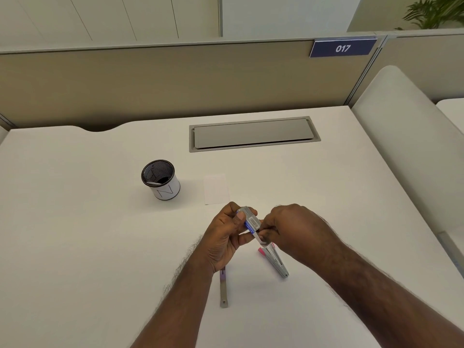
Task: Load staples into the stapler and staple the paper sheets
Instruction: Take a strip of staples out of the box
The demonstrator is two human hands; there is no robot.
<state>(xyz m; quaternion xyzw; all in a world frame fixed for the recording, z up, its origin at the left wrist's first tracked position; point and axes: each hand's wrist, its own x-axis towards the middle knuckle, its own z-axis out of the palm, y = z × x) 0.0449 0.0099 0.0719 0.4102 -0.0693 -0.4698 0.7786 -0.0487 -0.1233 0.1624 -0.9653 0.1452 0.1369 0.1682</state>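
A small staple box (251,221), grey and blue with a barcode, is held above the white desk (88,234). My left hand (226,237) grips its far end. My right hand (293,229) pinches its near end, where a flap or tray sticks out. Below my hands lies the stapler, swung open: its pink-tipped metal part (275,261) lies under my right hand, and a thin purple-grey arm (223,288) runs toward me under my left wrist. The white paper sheets (216,189) lie flat just beyond my hands.
A mesh pen cup (160,179) with a white band stands at the left of the paper. A grey cable hatch (253,133) is set into the desk at the back. A beige partition with a "017" sign (342,48) closes off the far side.
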